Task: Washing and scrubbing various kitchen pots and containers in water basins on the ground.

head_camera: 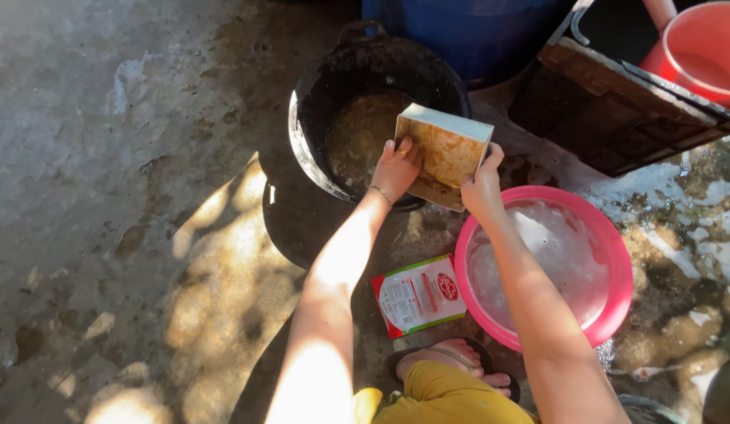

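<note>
Step in hand, by judgement: tipping out a dirty rectangular container (445,154) over the black tub (363,118). Held up on edge between both hands, white rim turned upward and away, brown-stained inner face toward the camera, lower corner just above the murky brown liquid inside the tub.

Left hand (396,166): closed on the left side of the container, fingers (402,147) wrapped over the edge, thin bracelet at the wrist, forearm stretched forward and nearly straight. Right hand (483,187): closed on the right side, thumb pressed on the near face, other fingers hidden behind the wall (how far curled, impossible to tell). Right forearm raised over the near rim of the pink basin (616,259).

Near the fingers: tub directly beyond and under them; pink basin with soapy water just below and to the right of the right hand; small red and white packet (418,294) on the wet concrete floor (106,196), below both wrists and between the forearms; sandalled foot (455,357) nearer to the body.

Next move, probably: a steady two-sided grip, more tilt toward the tub, then a short carry rightward to the basin without dripping.
</note>
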